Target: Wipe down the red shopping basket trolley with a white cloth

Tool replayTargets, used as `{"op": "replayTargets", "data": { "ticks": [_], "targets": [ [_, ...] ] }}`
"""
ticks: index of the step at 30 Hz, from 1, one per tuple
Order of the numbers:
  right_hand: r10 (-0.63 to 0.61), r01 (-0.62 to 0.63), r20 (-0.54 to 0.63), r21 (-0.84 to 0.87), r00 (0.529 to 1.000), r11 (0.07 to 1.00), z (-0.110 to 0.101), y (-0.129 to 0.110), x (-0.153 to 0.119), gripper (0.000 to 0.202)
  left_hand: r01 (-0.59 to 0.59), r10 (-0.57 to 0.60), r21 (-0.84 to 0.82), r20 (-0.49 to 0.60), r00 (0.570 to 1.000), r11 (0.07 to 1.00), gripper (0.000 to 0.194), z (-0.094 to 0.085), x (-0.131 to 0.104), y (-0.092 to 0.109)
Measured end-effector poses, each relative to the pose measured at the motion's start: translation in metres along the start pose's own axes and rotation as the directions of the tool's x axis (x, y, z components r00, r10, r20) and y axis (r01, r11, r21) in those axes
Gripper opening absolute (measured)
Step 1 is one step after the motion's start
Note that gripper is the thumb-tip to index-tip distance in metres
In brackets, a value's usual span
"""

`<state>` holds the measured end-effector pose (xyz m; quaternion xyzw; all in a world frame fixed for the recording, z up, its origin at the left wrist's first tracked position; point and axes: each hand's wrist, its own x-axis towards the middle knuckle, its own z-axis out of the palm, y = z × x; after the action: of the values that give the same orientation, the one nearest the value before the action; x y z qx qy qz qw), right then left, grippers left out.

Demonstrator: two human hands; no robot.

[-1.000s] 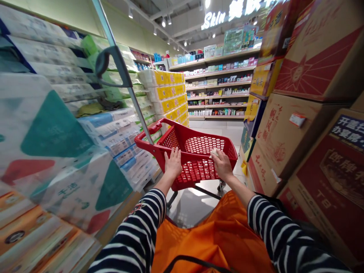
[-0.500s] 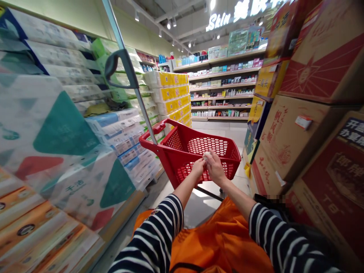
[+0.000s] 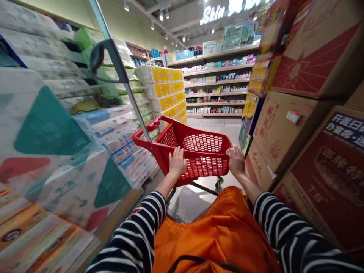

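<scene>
A red shopping basket cart (image 3: 196, 155) with perforated sides stands in front of me, its long metal pole rising to a grey handle (image 3: 109, 62). My left hand (image 3: 178, 163) is at the near rim, fingers extended and pointing up, with nothing visible in it. Over at the right end corner of the basket, my right hand (image 3: 237, 162) is closed around a small white crumpled wad (image 3: 229, 151), which looks like tissue or cloth. That wad touches or nearly touches the rim; I cannot tell which. Inside the basket, no goods show.
Plastic-wrapped paper packs (image 3: 68, 185) are stacked along the left. Yellow-and-white packs (image 3: 167, 91) stand behind the cart. Cardboard cartons (image 3: 273, 129) rise close on the right. Shelves of small bottles and boxes (image 3: 216, 91) line the back. Orange fabric (image 3: 216, 239) covers my lap.
My hands were together around the white wad at the basket's near side. They have separated: the left moved left along the rim, the right moved right with the wad to the corner.
</scene>
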<state>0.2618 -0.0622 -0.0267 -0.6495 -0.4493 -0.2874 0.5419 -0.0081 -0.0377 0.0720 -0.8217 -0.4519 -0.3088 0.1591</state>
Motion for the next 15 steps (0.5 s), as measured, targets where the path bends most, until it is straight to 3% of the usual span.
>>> {"op": "replayTargets", "data": {
  "ticks": [3,6,8,11,15],
  "targets": [
    [-0.122,0.12,0.046,0.06,0.991,0.991,0.013,-0.035,-0.006,0.039,-0.077,0.071,0.234,0.034,0.997,0.969,0.062,-0.003,-0.001,-0.01],
    [-0.318,0.305,0.107,0.125,0.942,0.944,0.024,-0.084,-0.008,0.038,-0.134,0.112,0.322,0.086,0.99,0.937,0.065,-0.002,-0.001,-0.014],
    [-0.39,0.373,0.137,0.13,0.911,0.919,0.027,-0.099,-0.007,0.04,-0.134,0.105,0.351,0.1,0.989,0.927,0.066,-0.003,-0.001,-0.018],
    [-0.353,0.348,0.145,0.06,0.924,0.936,0.021,-0.081,-0.009,0.039,-0.069,0.039,0.383,0.084,0.996,0.921,0.069,-0.008,-0.001,-0.031],
    [-0.117,0.127,0.086,-0.112,0.989,0.986,0.003,-0.021,-0.011,0.039,-0.01,-0.009,0.405,0.047,0.999,0.914,0.073,-0.01,-0.004,-0.05]
  ]
}}
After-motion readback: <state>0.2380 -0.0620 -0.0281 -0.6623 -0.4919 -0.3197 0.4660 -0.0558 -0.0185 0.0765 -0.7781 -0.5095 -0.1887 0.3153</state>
